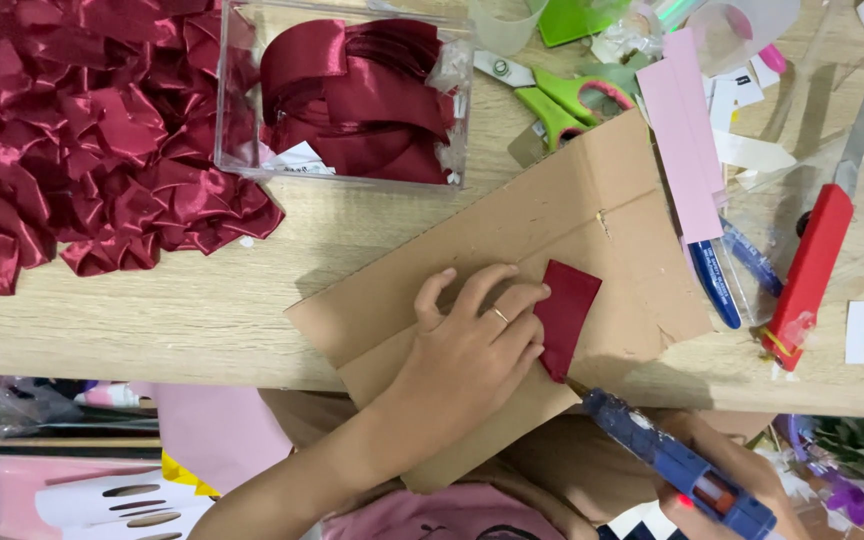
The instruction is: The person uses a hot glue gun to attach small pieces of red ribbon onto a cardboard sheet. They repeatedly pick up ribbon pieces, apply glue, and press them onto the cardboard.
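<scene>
One small rectangle of dark red satin ribbon [566,315] lies flat on a sheet of brown cardboard [512,250], near the table's front edge and to the right of centre. The left hand [472,345] rests palm down on the cardboard with its fingers held together, the fingertips [537,295] pressing the ribbon piece's left edge; a ring sits on one finger. The right hand [712,470], low at the right below the table edge, is wrapped around a blue glue gun [677,465], whose nozzle points up and left toward the ribbon piece's lower corner, close to it; contact cannot be confirmed. The cardboard lies on a light wooden table [152,310]. Behind it stands a clear plastic box [342,95] holding coiled red ribbon. A large heap of folded red satin pieces [82,130] occupies the table's left side. Green-handled scissors [552,95], a pink paper strip [687,130], a blue pen [717,280] and a red utility knife [817,255] lie to the right.
</scene>
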